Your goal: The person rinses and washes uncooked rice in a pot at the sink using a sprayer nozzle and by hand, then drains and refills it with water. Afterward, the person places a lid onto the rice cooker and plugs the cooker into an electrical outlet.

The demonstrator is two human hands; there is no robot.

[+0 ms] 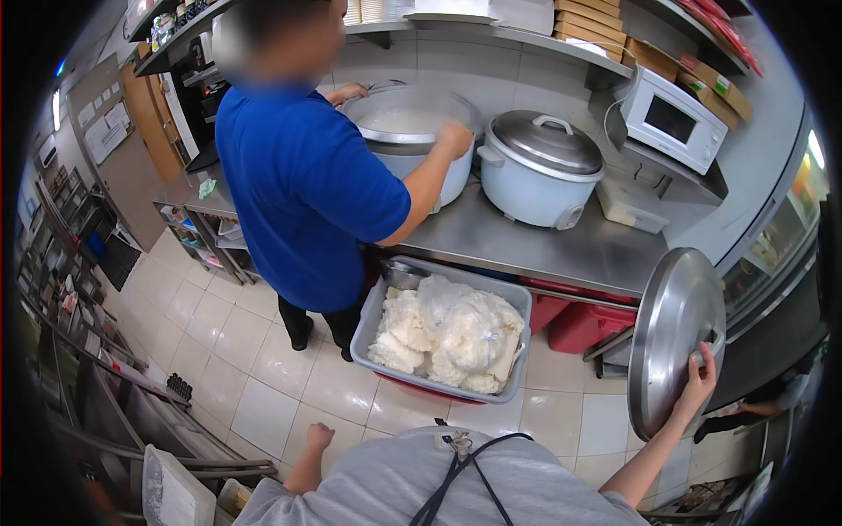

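My right hand point(698, 382) grips the handle of a large round metal pot lid point(664, 342), held up on its edge at my right side. My left hand point(319, 437) hangs low in front of me, fingers curled in a loose fist, with nothing visible in it. Ahead of me is a grey plastic tub point(362, 330) heaped with cooked white rice point(400, 337). A crumpled clear plastic bag point(474, 330) lies on the rice, and a metal scoop or bowl point(403, 275) sits at the tub's far left corner.
A co-worker in a blue shirt point(289, 184) stands at the steel counter point(526, 252), both hands at an uncovered large rice cooker point(456, 180). Beside it is a lidded rice cooker point(535, 184). A microwave point(671, 118) is on a right-hand shelf; red bins point(588, 324) stand under the counter.
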